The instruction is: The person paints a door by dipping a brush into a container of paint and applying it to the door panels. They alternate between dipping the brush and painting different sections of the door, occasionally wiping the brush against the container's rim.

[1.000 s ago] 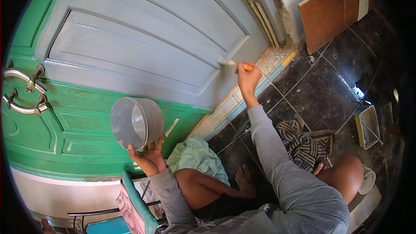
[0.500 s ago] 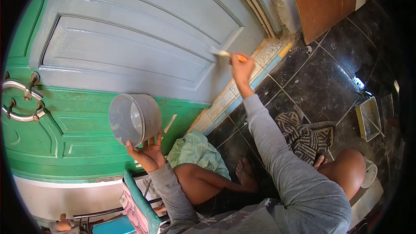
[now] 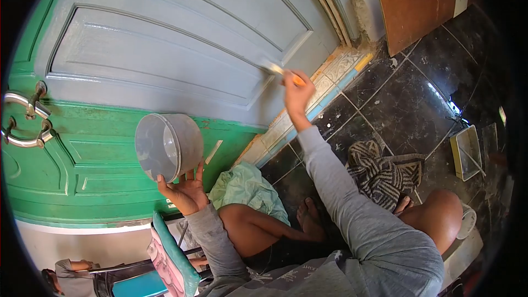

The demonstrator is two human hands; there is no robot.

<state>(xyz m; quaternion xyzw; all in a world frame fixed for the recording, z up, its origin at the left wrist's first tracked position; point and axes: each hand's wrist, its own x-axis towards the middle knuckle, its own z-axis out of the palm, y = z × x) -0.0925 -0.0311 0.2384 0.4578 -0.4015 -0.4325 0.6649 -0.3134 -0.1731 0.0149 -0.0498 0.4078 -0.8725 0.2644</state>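
Observation:
My left hand (image 3: 186, 191) supports a grey plastic bucket (image 3: 190, 146) from below, its fingers curled against the base and side; the bucket is tilted with its mouth facing left. Held in my right hand (image 3: 297, 91) is a paintbrush (image 3: 276, 69) with an orange handle, its pale bristles at the lower right of the door's grey panel. The bristles are blurred. The door (image 3: 165, 49) is grey over its upper part and green below, in this view, with glossy wet-looking patches on the grey.
Metal handles (image 3: 33, 107) stick out at left. Green cloth (image 3: 250, 192) and a patterned cloth (image 3: 379, 173) lie on the dark tiles. A brown board (image 3: 418, 11), a paint tray (image 3: 466, 153) and a pink-and-teal chair (image 3: 170, 256) stand around. Another person (image 3: 74, 278) is at lower left.
My right hand and the brush have moved slightly left. The view has shifted a little, and more of the other person shows at lower left. My left hand still holds the bucket.

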